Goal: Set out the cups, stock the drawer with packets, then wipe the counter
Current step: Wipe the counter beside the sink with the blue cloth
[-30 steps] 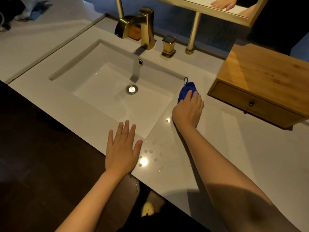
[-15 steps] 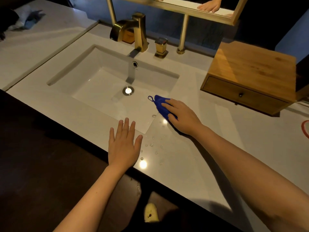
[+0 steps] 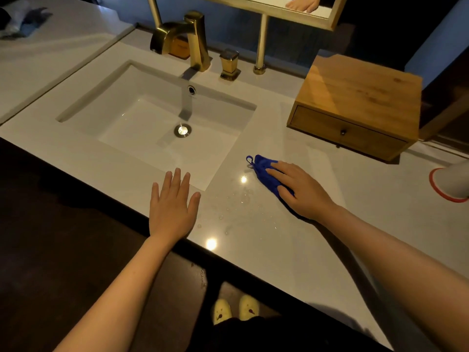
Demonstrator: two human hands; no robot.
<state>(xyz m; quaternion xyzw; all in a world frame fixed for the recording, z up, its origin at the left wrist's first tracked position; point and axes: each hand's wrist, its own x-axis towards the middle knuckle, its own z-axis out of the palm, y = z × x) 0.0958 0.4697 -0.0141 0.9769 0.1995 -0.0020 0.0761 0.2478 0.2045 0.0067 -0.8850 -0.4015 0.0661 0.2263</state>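
Head view. Counter (image 3: 291, 250) edge ran diagonally from lower right to upper left in front of you, dark floor below it, your pale slippers (image 3: 236, 309) just beyond the edge. Open counter lay between the sink (image 3: 142, 113) and the wooden drawer box (image 3: 355, 107), and along the front strip to your right; both stretches were bare apart from water.

Surface was pale stone, glossy, with two bright light reflections and scattered droplets (image 3: 241, 199) between your hands. Room was dim; a mirror frame (image 3: 330, 20) stood on gold posts behind the basin.

Your left hand (image 3: 172, 207) lay flat on the front edge of the counter, fingers spread, holding nothing, fingertips reaching the sink's near rim. Your right hand (image 3: 302, 189) pressed palm-down on the blue cloth (image 3: 264, 171), fingers extended over it rather than curled; the cloth sat on the counter just right of the sink's near right corner, its hanging loop pointing toward the basin.

Drawer was closed, knob facing you. Gold faucet (image 3: 187, 39) and its separate handle (image 3: 229, 63) stood at the back of the basin, well apart from the cloth. A white object with a red rim (image 3: 449, 181), partly cut off, lay at the right edge; you could not identify it for certain.
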